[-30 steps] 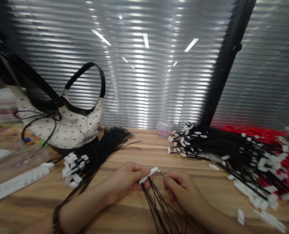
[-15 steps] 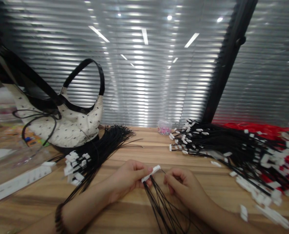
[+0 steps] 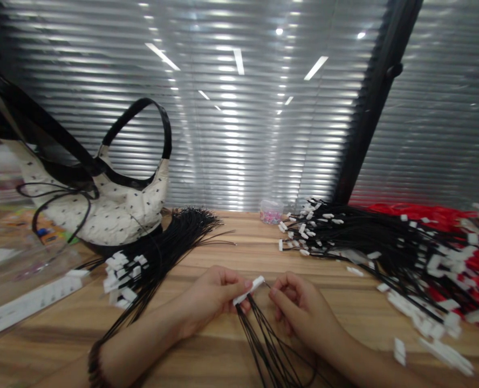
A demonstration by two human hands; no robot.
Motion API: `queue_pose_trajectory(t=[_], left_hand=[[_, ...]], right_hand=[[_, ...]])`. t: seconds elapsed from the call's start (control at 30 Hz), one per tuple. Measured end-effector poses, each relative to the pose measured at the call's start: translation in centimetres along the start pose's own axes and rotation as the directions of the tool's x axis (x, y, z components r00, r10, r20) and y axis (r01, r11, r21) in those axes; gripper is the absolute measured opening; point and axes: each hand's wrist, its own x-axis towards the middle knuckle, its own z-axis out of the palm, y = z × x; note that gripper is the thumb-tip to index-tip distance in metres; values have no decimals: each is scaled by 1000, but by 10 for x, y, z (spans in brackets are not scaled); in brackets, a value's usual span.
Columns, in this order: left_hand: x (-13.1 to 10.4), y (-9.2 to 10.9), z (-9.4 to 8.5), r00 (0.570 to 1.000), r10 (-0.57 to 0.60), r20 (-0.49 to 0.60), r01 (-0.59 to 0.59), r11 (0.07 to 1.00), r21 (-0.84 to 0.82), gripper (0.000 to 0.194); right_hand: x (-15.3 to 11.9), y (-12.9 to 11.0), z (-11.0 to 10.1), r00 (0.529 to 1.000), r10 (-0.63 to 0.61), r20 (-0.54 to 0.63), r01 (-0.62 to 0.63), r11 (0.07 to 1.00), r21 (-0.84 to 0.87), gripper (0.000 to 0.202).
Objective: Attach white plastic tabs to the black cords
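Observation:
Between thumb and fingers, my left hand point(image 3: 223, 291) grips a long white connector housing point(image 3: 250, 291), tilted up to the right. Several thin black wires point(image 3: 266, 339) run from its lower side down toward the front edge of view. Just right of the housing, my right hand point(image 3: 294, 304) pinches a single black wire point(image 3: 267, 284) close to its end. That end points at the housing's right tip; whether it touches is too small to tell. A bundle of black wires with white connectors point(image 3: 122, 277) lies left of my left hand.
A white handbag with black handles point(image 3: 122, 210) stands at the back left. A printed white strip point(image 3: 29, 304) lies in front of it. A small clear tub point(image 3: 272, 212) sits at the back. Piled at right are black wires with white connectors point(image 3: 377, 231) and red wires point(image 3: 417, 210).
My right hand has shifted slightly left and up, bringing the pinched wire nearer the housing. My left hand keeps its hold on the housing. The whole view has shifted slightly.

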Motion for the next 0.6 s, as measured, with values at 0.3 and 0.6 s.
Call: queue_pose_trajectory(t=[0.3,0.6], left_hand=[[-1,0,1,1000,15,25,-17,998,63,32],[-1,3,-3,993,19,117,-36,989,145,32]], right_hand=[[-1,-2,1,1000,2,9,-2,1000,-18,25],[-3,-10,1,984,-176,39,178,982,-59,18]])
